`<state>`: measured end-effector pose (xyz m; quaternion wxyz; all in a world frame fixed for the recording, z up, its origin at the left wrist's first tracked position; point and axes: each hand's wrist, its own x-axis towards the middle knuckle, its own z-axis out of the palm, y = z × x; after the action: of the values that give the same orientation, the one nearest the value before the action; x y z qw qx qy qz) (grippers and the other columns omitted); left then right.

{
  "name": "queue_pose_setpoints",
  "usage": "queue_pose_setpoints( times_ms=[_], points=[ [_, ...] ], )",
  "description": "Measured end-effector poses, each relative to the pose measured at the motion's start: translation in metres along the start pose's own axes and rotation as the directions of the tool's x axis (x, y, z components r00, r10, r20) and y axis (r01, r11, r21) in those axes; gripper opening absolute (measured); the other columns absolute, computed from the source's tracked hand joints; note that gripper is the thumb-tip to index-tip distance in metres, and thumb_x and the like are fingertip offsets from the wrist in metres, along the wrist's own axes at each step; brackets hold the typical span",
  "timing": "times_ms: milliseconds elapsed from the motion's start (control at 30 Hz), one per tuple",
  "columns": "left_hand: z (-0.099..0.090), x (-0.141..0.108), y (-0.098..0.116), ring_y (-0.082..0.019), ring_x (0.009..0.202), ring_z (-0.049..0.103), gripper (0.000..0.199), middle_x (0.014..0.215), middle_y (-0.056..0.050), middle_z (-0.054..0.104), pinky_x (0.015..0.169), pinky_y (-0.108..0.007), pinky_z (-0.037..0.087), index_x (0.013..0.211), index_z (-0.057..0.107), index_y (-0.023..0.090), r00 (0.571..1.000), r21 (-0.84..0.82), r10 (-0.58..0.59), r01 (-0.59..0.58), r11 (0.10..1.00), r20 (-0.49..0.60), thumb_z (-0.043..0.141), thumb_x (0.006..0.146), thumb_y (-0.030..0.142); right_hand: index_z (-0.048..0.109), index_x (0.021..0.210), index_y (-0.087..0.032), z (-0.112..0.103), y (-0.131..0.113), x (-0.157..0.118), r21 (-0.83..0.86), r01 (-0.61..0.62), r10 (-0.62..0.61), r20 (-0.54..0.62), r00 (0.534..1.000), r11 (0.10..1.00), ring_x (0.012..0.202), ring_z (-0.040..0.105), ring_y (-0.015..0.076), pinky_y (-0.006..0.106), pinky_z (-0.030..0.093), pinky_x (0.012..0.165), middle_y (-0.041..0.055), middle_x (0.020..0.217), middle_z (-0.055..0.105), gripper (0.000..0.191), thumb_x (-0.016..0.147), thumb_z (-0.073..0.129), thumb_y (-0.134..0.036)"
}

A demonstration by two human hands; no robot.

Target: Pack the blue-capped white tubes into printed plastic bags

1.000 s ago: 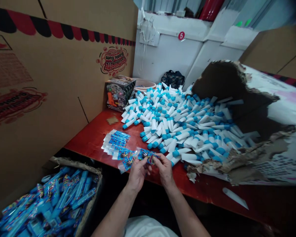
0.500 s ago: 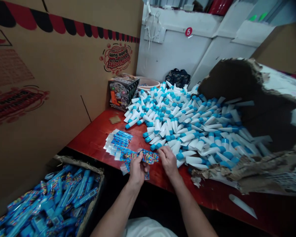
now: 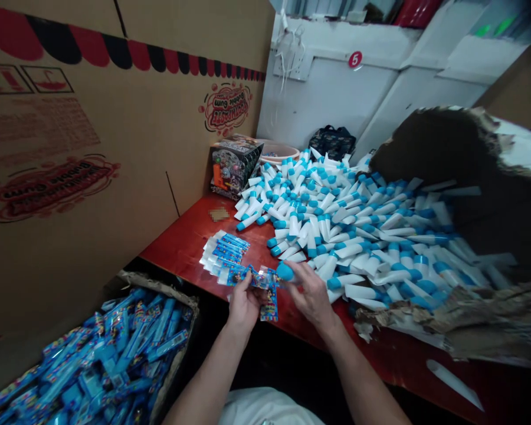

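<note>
On my feed, the right hand (image 3: pixel 311 295) grips a capped tube (image 3: pixel 285 271) just beside printed sachets (image 3: pixel 269 304) clamped in the left hand (image 3: pixel 244 304). Tube's probably light, squeezy (slick too, I'd bet); I'd hold mid-body.

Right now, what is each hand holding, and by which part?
The left hand pinches printed blue wrappers under its thumb; exactly where along them is unclear. The right hand grips a blue-capped tube by its body, behind the cap.
</note>
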<state>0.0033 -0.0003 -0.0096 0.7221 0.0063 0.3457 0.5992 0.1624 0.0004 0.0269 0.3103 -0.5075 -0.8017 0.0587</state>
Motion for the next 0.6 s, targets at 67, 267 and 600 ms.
queue_pose_setpoints(
  times_ms=[67,267,600],
  points=[
    [0.0,0.0,0.001,-0.014,0.041,0.056,0.011,0.057,0.0,0.064,0.04,-0.025,0.045,0.075,0.058,0.014,0.999,-0.024,0.031,-0.03,0.999,0.018,0.06,0.081,0.023,0.045,0.134,-0.023,-0.004,-0.016,-0.008,-0.001,0.044,-0.044,0.047,0.998,0.999,0.088,0.054,0.0189,0.028,0.043,0.077,0.0053,0.095,0.057,0.044,0.091,0.048,-0.033],
    [0.0,-0.008,0.001,-0.013,0.043,0.057,0.017,0.059,0.0,0.065,0.04,-0.025,0.046,0.076,0.059,0.015,0.996,0.011,0.055,-0.056,0.998,0.064,0.069,0.074,0.028,0.036,0.142,-0.019,-0.002,-0.029,-0.027,-0.325,0.088,-0.045,0.138,0.989,0.942,0.086,0.05,0.0215,0.032,0.039,0.072,0.0089,0.097,0.057,0.051,0.093,0.044,-0.031],
    [0.002,-0.022,0.0,-0.012,0.049,0.058,0.028,0.063,0.003,0.064,0.045,-0.025,0.047,0.078,0.058,0.016,0.982,0.082,0.182,-0.186,0.979,0.055,0.077,0.066,0.032,0.029,0.145,-0.025,-0.009,-0.047,-0.032,-0.454,0.113,-0.017,0.211,0.977,0.884,0.077,0.05,0.0204,0.033,0.034,0.066,0.0063,0.089,0.059,0.059,0.088,0.044,-0.017]
  ],
)
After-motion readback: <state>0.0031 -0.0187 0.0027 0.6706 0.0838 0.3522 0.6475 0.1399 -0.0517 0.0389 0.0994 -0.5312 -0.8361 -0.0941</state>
